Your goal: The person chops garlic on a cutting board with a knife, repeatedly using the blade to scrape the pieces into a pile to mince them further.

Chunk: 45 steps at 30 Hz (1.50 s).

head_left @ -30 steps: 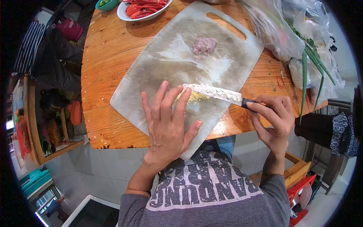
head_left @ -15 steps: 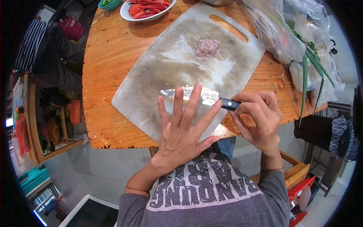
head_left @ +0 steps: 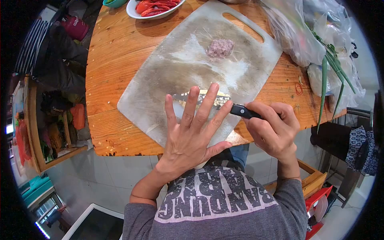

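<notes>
My right hand (head_left: 276, 128) grips the black handle of a kitchen knife (head_left: 245, 111), its blade pointing left over the white cutting board (head_left: 148, 84). My left hand (head_left: 196, 124) is spread flat with fingers apart, over the blade and hiding part of it. Pale yellowish chopped bits, perhaps garlic (head_left: 220, 99), lie along and on the blade. Farther up the board sits a small mound of finely chopped pinkish-purple stuff (head_left: 220, 48), perhaps shallot.
A white bowl of red chillies (head_left: 138, 15) and a green bowl (head_left: 115, 3) stand at the table's far left. Plastic bags (head_left: 296, 36) and green onion leaves (head_left: 334, 64) lie on the right. A red rubber band (head_left: 299, 89) rests on the wooden table (head_left: 108, 100).
The blade has turned in my right hand and looks darker and narrower from above. My right fingers have shifted their hold on the handle. My left hand stays spread nearly in place.
</notes>
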Motion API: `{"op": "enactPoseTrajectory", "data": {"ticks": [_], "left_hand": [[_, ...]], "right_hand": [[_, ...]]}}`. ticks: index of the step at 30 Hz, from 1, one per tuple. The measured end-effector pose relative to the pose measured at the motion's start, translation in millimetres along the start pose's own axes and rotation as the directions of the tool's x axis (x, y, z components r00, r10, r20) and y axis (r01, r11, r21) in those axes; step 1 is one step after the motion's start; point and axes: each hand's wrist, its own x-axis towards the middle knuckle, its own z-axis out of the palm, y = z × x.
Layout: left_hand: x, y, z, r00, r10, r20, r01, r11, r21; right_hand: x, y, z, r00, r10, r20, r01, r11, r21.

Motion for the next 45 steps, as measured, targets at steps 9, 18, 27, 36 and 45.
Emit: {"op": "enactPoseTrajectory", "data": {"ticks": [9, 18, 27, 36, 45], "left_hand": [[3, -1, 0, 0.999, -0.027, 0.031, 0.027, 0.999, -0.022], [-3, -9, 6, 0.991, -0.097, 0.089, 0.102, 0.993, -0.053], [-4, -14, 0, 0.985, -0.131, 0.11, 0.151, 0.969, -0.197], [-1, -12, -3, 0.987, -0.159, 0.023, 0.161, 0.971, -0.179], [-3, 0, 1, 1.0, -0.01, -0.029, 0.007, 0.996, -0.094]], "right_hand": [[-7, 1, -9, 1.0, 0.021, 0.016, -0.02, 1.0, -0.023], [-19, 6, -26, 0.996, 0.083, 0.019, -0.082, 0.995, -0.057], [-30, 16, -45, 0.984, 0.174, 0.036, -0.171, 0.983, -0.073], [-27, 19, -19, 0.887, 0.434, 0.158, -0.462, 0.822, 0.333], [2, 7, 8, 0.902, 0.384, 0.198, -0.432, 0.794, 0.428]]}}
